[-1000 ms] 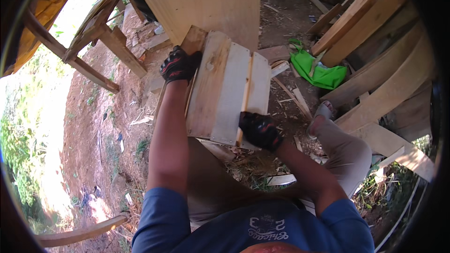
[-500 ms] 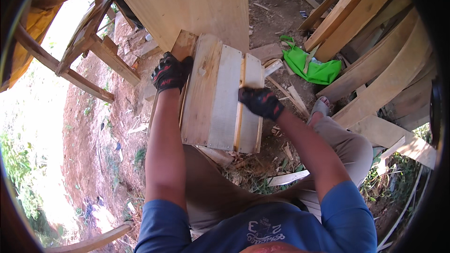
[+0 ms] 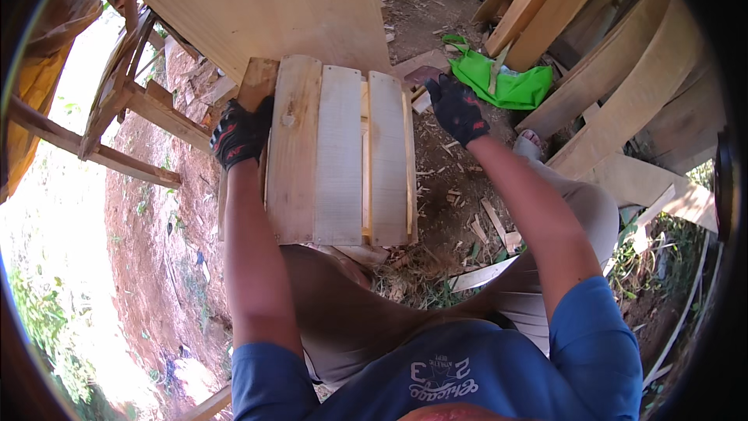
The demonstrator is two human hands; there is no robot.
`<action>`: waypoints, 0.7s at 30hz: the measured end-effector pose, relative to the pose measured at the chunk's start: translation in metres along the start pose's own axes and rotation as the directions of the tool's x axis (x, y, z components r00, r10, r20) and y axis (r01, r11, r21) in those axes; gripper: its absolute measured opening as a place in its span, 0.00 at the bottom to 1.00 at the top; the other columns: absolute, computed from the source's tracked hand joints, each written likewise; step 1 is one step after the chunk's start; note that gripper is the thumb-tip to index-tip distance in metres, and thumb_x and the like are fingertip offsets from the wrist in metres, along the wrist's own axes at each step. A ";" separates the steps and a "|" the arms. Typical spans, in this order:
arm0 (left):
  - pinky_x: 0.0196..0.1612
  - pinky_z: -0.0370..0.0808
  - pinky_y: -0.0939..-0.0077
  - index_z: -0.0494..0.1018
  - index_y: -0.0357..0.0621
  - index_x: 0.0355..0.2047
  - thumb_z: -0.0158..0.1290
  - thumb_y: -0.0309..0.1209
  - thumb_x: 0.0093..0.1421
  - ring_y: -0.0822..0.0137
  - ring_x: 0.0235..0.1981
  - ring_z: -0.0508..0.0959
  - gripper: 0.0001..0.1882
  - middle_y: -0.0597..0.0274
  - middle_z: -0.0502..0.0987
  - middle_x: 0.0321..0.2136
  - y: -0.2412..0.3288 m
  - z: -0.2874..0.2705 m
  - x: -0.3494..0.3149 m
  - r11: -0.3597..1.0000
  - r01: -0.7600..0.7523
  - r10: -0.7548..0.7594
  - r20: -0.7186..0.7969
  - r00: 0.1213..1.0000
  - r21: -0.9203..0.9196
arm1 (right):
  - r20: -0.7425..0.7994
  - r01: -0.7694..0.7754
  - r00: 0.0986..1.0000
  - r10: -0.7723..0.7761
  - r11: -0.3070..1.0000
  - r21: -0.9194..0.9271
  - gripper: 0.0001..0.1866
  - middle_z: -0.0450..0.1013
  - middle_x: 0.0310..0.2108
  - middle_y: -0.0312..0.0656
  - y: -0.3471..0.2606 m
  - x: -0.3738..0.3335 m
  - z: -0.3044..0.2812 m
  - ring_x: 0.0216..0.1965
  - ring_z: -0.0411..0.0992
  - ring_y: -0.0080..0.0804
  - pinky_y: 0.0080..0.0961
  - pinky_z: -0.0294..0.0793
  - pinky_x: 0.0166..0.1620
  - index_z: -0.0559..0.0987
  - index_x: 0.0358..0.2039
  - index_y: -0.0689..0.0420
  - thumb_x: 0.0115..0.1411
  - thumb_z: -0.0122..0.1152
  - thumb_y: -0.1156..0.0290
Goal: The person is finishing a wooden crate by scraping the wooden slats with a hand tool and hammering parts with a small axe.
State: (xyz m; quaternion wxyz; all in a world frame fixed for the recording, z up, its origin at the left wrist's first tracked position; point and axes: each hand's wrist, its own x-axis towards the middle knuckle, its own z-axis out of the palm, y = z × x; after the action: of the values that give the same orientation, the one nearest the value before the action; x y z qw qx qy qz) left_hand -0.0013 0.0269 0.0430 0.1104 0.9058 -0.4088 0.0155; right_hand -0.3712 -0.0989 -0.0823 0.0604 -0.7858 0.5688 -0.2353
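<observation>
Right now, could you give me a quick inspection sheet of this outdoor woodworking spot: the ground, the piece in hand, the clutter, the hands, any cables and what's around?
Surface: bare dirt ground strewn with wood chips and scraps.
Job's things: slatted wooden panel of pale boards, resting on the person's lap.
Clutter: green cloth on the ground; offcut strips near the knee.
Grippers: left hand, gloved, grips the panel's left edge; right hand, gloved, is open, beside the panel's right upper corner, contact unclear.
Cables: nothing seen.
Surroundings: large plywood sheet above the panel; leaning planks at right; timber frame at left; grass at right.
</observation>
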 end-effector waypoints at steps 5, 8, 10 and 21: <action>0.58 0.77 0.47 0.78 0.47 0.57 0.54 0.75 0.56 0.43 0.56 0.82 0.47 0.41 0.82 0.53 -0.027 0.005 0.018 0.999 0.031 -0.031 0.009 0.999 0.017 | 0.088 0.186 0.978 -0.188 0.982 0.035 0.23 0.82 0.44 0.53 -0.006 -0.036 0.043 0.43 0.81 0.55 0.51 0.79 0.48 0.81 0.54 0.57 0.75 0.46 0.55; 0.58 0.77 0.47 0.77 0.47 0.58 0.54 0.76 0.55 0.44 0.57 0.81 0.48 0.42 0.82 0.54 -0.025 0.003 0.021 0.999 0.050 -0.050 0.019 0.999 0.015 | 0.066 0.468 0.882 -0.467 0.884 0.001 0.21 0.82 0.39 0.52 -0.006 -0.050 0.062 0.36 0.82 0.52 0.49 0.81 0.38 0.76 0.60 0.57 0.71 0.51 0.62; 0.58 0.77 0.47 0.77 0.47 0.58 0.55 0.76 0.55 0.44 0.57 0.81 0.48 0.43 0.82 0.55 -0.023 0.002 0.018 0.997 0.071 -0.071 0.029 0.997 0.021 | 0.003 0.524 0.851 -0.525 0.850 -0.052 0.22 0.82 0.37 0.51 -0.015 -0.059 0.069 0.31 0.82 0.49 0.48 0.81 0.32 0.73 0.62 0.56 0.69 0.51 0.66; 0.58 0.77 0.48 0.77 0.46 0.58 0.55 0.76 0.55 0.44 0.56 0.82 0.48 0.43 0.82 0.55 -0.027 0.011 0.026 0.995 0.095 -0.095 0.013 0.995 0.026 | -0.017 0.173 0.983 -0.182 0.899 0.402 0.23 0.79 0.53 0.53 -0.073 -0.186 0.045 0.43 0.80 0.57 0.54 0.79 0.44 0.72 0.66 0.51 0.72 0.48 0.67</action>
State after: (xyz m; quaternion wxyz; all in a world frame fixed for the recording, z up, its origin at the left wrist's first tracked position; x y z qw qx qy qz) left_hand 0.0353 0.0226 0.0304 0.0966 0.9256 -0.3659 0.0087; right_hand -0.3333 0.0906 -0.1511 0.2046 -0.8076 0.4338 -0.3431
